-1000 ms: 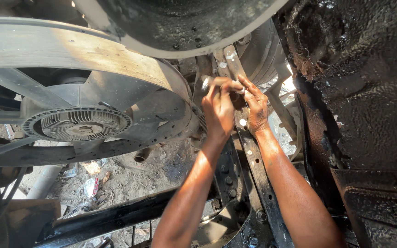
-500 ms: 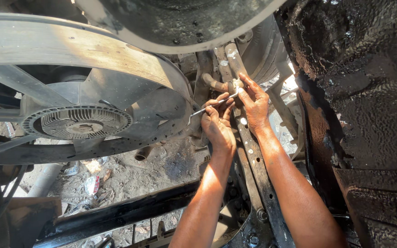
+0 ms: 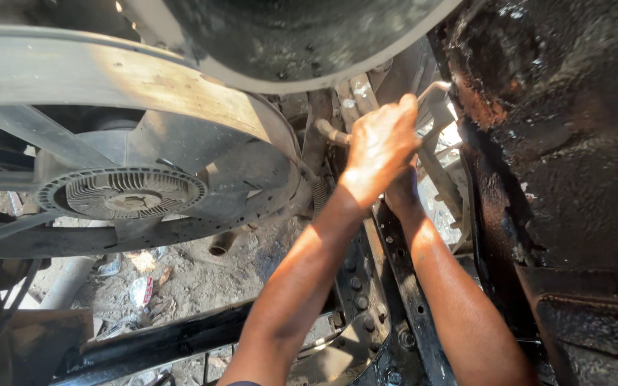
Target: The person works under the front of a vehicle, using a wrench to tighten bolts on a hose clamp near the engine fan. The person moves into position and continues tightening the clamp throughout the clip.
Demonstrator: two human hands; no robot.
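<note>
Both forearms reaching up past black frame rail (image 3: 409, 300). Left hand (image 3: 380, 143) gripping metal wrench (image 3: 434, 96) beside oily black housing (image 3: 566, 143). Right hand (image 3: 402, 189) sitting behind left, grip hidden, cannot tell. Fan clutch (image 3: 123, 193) sitting further left.

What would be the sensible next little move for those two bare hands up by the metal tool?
Probably a short pull on the grey metal wrench handle. The left hand is wrapped around it near the greasy black engine wall, and the right hand sits just beneath, mostly hidden.

Both hands (image 3: 388, 154) raised, left hand (image 3: 380, 143) gripping metal tool (image 3: 434, 96), fan (image 3: 123, 193) beside
</note>
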